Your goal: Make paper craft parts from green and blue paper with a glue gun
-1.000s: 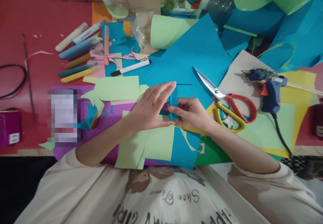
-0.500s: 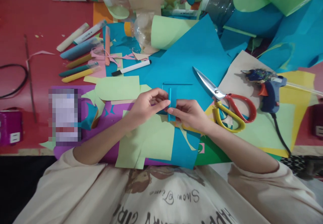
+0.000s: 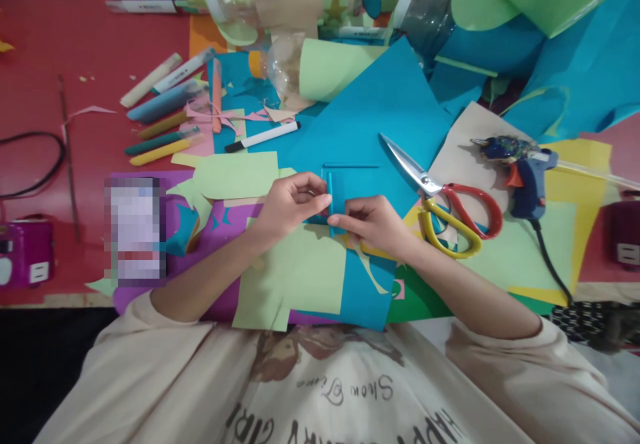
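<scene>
Between my two hands stands a narrow strip of blue paper point(image 3: 330, 185), rolled into a thin tube. My left hand point(image 3: 295, 203) pinches it from the left side, thumb against the roll. From the right, my right hand point(image 3: 373, 223) pinches its lower part between thumb and fingers. Just beyond lies a second thin blue paper roll point(image 3: 351, 165) on a large blue paper sheet point(image 3: 370, 107). Scissors point(image 3: 435, 194) with one red and one yellow handle rest open to the right of my hands. Light green paper point(image 3: 295, 274) lies under my wrists.
A blue glue gun point(image 3: 527, 174) lies at the right on paper. Several markers point(image 3: 165, 97) and a black-capped pen point(image 3: 263, 136) are at the left, near a blurred phone point(image 3: 135, 231). Plastic bottles, one paper-wrapped point(image 3: 340, 67), stand or lie at the back.
The blue strip has gone from a partly flat piece to a narrower roll between my fingers. The whole view has shifted slightly.
</scene>
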